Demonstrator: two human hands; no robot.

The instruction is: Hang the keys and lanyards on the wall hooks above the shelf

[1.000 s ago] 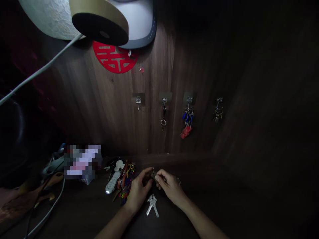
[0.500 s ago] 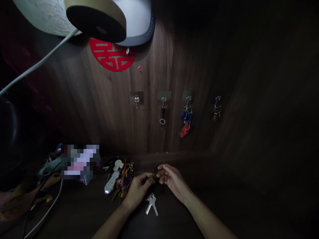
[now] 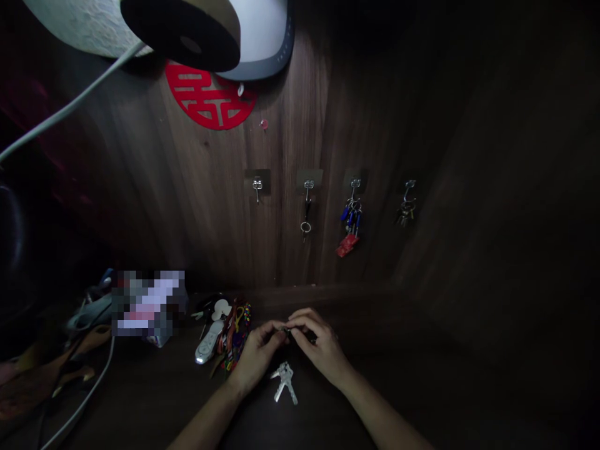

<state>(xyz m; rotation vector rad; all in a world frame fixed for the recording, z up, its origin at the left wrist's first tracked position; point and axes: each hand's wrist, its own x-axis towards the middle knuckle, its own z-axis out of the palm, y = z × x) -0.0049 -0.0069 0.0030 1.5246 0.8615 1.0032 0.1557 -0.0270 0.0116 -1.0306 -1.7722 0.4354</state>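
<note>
My left hand (image 3: 260, 351) pinches a small dark metal piece (image 3: 286, 331) between thumb and forefinger; its exact kind is too small and dim to make out. From the other side, my right hand (image 3: 322, 350) closes thumb and fingers on the same piece, so the fingertips of both hands nearly meet. A few silver keys (image 3: 284, 382) lie fanned on the dark wooden surface just below the hands. Close to the left hand's outer side is a heap of keys and cords with a colourful braided strap (image 3: 244, 331) and a grey-white remote fob (image 3: 209, 342).
On the wooden back wall, hooks (image 3: 257, 185) stand in a row, some bearing key bunches (image 3: 350, 219). A red paper cut-out (image 3: 213, 100), a cap (image 3: 262, 44) and a round dark object (image 3: 182, 34) are above. A white cable (image 3: 75, 109) crosses the left side.
My right hand has moved left and its fingers have closed onto the small piece that my left hand holds. The keys on the surface lie as before.
</note>
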